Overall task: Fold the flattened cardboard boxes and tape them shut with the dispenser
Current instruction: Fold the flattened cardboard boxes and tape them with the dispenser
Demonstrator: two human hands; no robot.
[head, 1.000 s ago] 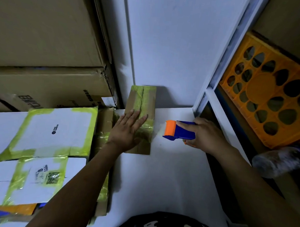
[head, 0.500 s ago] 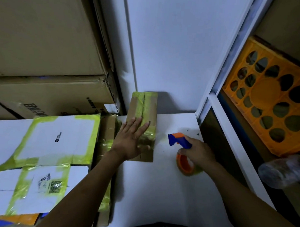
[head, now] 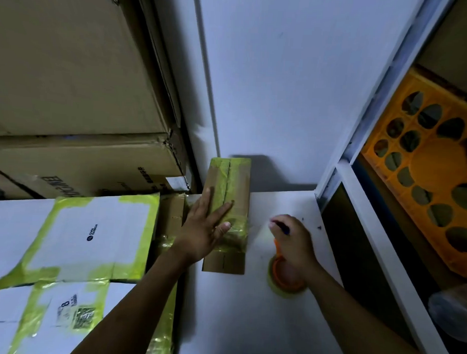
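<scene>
Now my left hand (head: 204,228) lies flat on the box (head: 237,182) at the table's (head: 248,323) far edge.
My right hand (head: 293,240) grips the dispenser (head: 284,280), lowered since.

I read this as a stockroom packing corner; big brown shipping cartons (head: 71,78) stacked on the left; white boxes (head: 92,233) edged in yellow-green tape, one with a printed label; small taped box (head: 232,187) and tape dispenser (head: 284,278) on a white bench (head: 248,323); shelving frame (head: 371,221) holds an orange crate (head: 433,189).
</scene>
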